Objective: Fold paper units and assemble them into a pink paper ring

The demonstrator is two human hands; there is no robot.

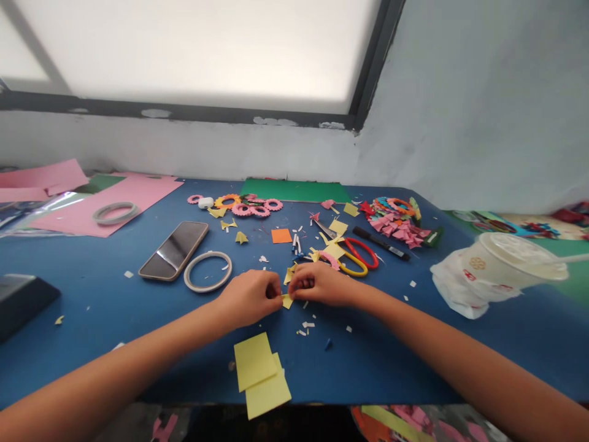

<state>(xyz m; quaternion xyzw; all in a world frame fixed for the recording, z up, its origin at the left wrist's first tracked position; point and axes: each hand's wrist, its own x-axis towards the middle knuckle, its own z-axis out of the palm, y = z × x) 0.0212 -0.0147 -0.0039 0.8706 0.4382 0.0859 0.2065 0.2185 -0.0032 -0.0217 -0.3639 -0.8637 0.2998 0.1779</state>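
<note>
Both hands meet at the middle of the blue table (92, 294). My left hand (251, 296) and my right hand (317, 284) are curled, fingertips pinched together on one small yellow paper piece (287, 301) that lies low over the table between them. Two yellow paper squares (260, 373) lie stacked at the near edge, just below the hands. Scissors with a red and a yellow handle (356, 256) rest right behind my right hand, among yellow scraps (334, 248).
A phone (175, 250) and a tape ring (208, 271) lie left of the hands; another ring (115, 213) sits on pink paper (87, 212). Pink and orange paper flowers (248, 205), an orange square (281, 236), a black marker (381, 244), folded pink pieces (396, 222), a green sheet (294, 190) and a lidded cup (510, 261) on a white bag stand farther back and right.
</note>
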